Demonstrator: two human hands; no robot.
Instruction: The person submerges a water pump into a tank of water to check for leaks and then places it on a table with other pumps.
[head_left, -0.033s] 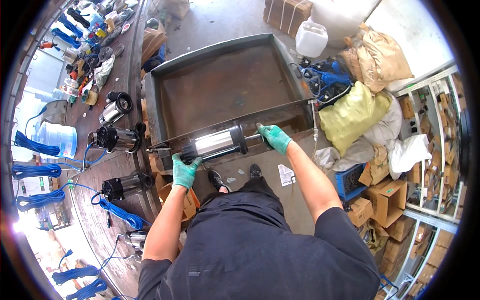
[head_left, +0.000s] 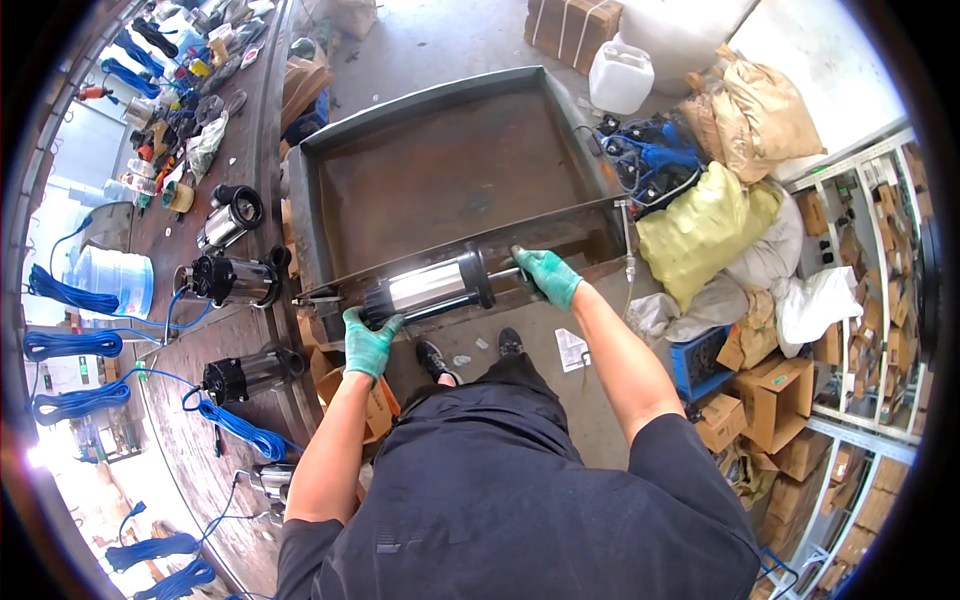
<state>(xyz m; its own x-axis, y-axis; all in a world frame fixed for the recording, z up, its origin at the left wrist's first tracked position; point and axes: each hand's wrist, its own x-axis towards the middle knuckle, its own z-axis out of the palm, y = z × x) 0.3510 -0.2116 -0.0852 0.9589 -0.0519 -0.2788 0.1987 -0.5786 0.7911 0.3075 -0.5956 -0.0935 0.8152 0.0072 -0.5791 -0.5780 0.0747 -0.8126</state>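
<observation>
A submersible pump (head_left: 425,287) with a shiny steel barrel and black end pieces lies on its side across the near ledge of a large metal trough (head_left: 430,92). My left hand (head_left: 368,345), in a green glove, grips the pump's black left end from below. At the right, my right hand (head_left: 547,275), gloved likewise, is closed around a thin metal rod (head_left: 503,273) that meets the pump's right end. The rod's far end is hidden in the fingers, so its kind does not show.
Brown, murky water fills the trough. On the left, a long workbench (head_left: 175,400) carries more pumps (head_left: 240,277) and blue cable coils (head_left: 240,425). A white jerrycan (head_left: 622,78), yellow sack (head_left: 705,235), blue crate (head_left: 700,365) and cardboard boxes (head_left: 780,400) crowd the right side.
</observation>
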